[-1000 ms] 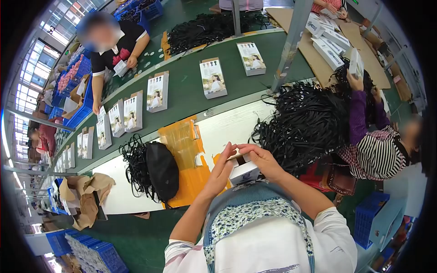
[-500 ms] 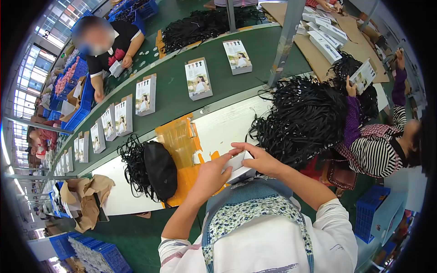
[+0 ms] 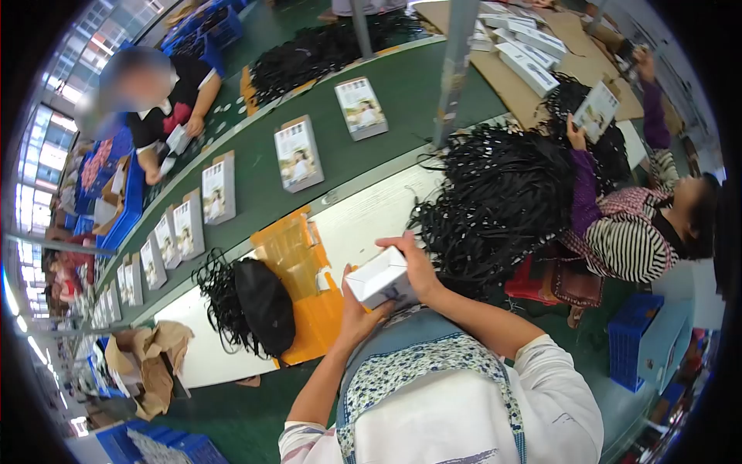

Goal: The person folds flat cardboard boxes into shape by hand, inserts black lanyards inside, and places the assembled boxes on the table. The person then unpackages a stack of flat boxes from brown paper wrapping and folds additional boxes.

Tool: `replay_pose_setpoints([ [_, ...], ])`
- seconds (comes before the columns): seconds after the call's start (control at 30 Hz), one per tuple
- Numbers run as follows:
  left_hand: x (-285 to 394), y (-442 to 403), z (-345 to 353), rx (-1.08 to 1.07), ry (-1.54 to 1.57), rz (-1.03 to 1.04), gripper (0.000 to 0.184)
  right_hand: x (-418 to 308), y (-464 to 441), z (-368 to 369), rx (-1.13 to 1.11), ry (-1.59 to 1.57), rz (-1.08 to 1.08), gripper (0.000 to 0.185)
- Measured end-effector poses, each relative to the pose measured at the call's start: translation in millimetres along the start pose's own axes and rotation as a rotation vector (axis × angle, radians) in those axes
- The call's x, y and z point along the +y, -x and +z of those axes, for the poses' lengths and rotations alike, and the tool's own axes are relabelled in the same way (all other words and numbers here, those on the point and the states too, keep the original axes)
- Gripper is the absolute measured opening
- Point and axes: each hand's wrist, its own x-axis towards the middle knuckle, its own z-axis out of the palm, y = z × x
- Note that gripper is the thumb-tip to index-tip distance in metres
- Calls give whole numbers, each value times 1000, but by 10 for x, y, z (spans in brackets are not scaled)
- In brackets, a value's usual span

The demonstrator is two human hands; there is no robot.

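Note:
Close to my apron, a white carton box (image 3: 379, 280) is held between my two hands, its plain white end facing up and looking closed. My left hand (image 3: 359, 319) wraps around the lower left side, fingers along the edge. On the opposite side, my right hand (image 3: 416, 269) grips the box with its fingers bent over it. Beyond my hands is the white worktop (image 3: 357, 220). An orange taped sheet (image 3: 297, 278) and a black pouch-like item (image 3: 264, 307) lie to the left of the box. To the right rises a heap of black straps (image 3: 502, 205).
A green conveyor belt (image 3: 255, 166) carries several printed boxes (image 3: 298, 155) across the far side. A metal post (image 3: 452, 85) stands at its edge. Crumpled brown paper (image 3: 147, 356) is at left. One co-worker (image 3: 626, 240) holds a box at right; another (image 3: 178, 100) sits across the belt.
The box in my hands has been turned, and its formerly open end now shows a closed white face. Printed boxes have shifted left along the belt. The view has also moved slightly.

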Motion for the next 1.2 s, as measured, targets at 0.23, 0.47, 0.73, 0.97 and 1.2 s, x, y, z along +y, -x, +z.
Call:
replay_pose_setpoints([
  [0.23, -529, -270, -253, 164, 370, -660, 56, 242, -218, -581, 191, 556, -245, 38],
  [0.47, -488, -429, -653, 296, -305, -99, 58, 152, 80, -1585, 577, 876, -240, 15],
  [0.73, -11, -402, -745, -232, -1113, 266, 72, 274, 141, -1760, 529, 1251, -223, 14],
  [0.97, -61, -283, -774, -274, -1175, 383, 72, 145, 80, -1496, 455, 1125, -415, 7],
  [1.2, 767, -477, -1113, 116, -793, 290, 36, -674, -19, -666, 220, 795, -745, 9],
])
